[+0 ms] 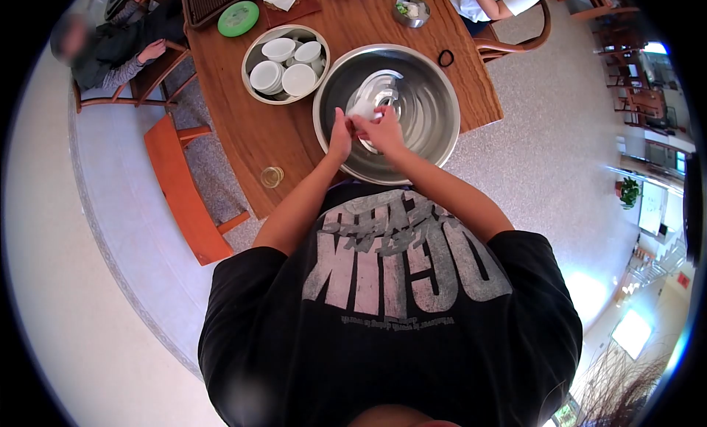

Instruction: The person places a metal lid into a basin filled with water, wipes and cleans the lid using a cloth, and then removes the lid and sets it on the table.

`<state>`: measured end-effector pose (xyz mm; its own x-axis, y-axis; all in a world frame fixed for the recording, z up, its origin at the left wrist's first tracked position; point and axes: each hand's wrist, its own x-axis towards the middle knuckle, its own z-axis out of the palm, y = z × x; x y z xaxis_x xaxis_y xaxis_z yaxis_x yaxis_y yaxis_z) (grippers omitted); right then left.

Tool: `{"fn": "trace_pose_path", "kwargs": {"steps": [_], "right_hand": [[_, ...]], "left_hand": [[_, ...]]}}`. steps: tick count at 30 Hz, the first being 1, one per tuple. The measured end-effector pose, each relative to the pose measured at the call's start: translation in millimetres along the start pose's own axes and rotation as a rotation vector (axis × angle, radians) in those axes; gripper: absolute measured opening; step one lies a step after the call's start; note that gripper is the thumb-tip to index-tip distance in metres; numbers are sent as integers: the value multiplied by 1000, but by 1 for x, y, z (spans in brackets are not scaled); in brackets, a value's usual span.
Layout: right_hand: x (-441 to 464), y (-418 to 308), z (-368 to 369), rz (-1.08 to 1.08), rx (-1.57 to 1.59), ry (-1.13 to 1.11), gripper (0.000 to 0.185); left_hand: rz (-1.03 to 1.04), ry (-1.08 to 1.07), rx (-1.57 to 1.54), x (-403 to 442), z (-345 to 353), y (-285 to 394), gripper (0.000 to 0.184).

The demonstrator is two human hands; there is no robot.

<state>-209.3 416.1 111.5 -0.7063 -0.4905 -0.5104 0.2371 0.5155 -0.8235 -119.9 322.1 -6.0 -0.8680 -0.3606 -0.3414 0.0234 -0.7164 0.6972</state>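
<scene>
The brown wooden worktop [294,136] carries a wide, round, shiny steel basin [440,106], its near rim close to the person's body. To the left of the basin, just beyond its rim, a smaller round metal bowl [253,53] is filled with white cups and small bowls [298,81]; they would best be kept clear of the elbow. Both hands work over the basin's left half, and handling looks safest kept there, well inside the rim, so that any slip or drip falls into the steel.

The left hand [341,137] comes in from the near left, thumb raised; the right hand [383,130] reaches across from the right, fingers bent inward. Together they appear to grasp a small white piece [361,107], perhaps crockery, its shape too blurred to tell. A light two-sided grip, turning it slowly, should suit it.
</scene>
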Motion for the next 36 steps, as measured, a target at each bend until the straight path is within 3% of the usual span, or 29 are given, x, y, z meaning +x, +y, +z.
{"fn": "trace_pose_path", "kwargs": {"steps": [3,6,10,15,18,20,24,27,31,34,36], "right_hand": [[24,-16,-6,-43,33,73,60],[53,-21,-19,-76,-322,131,64],[71,-4,-31,-336,-744,287,62],[83,12,-42,-404,-614,86,54],[64,10,-43,-442,-563,1,51],[51,9,-41,-458,-558,-82,50],[22,25,-40,-712,-577,-132,44],[1,26,-47,-685,-710,-195,40],[-11,39,-60,-704,-801,-153,41],[-20,36,-70,-527,-866,-133,43],[-16,44,-77,-542,-904,-56,42]], "left_hand": [[-11,69,36,-5,15,7,80],[-28,79,102,-10,19,13,79],[-59,175,80,-9,24,15,70],[-3,238,178,-12,29,16,56],[-56,261,205,-11,28,13,57],[24,244,172,-7,23,6,59],[10,247,135,0,14,2,61],[-104,332,21,-7,27,15,58],[-159,388,204,5,14,-5,53],[-163,406,240,7,13,-10,50],[-154,416,295,7,13,-10,49]]}}
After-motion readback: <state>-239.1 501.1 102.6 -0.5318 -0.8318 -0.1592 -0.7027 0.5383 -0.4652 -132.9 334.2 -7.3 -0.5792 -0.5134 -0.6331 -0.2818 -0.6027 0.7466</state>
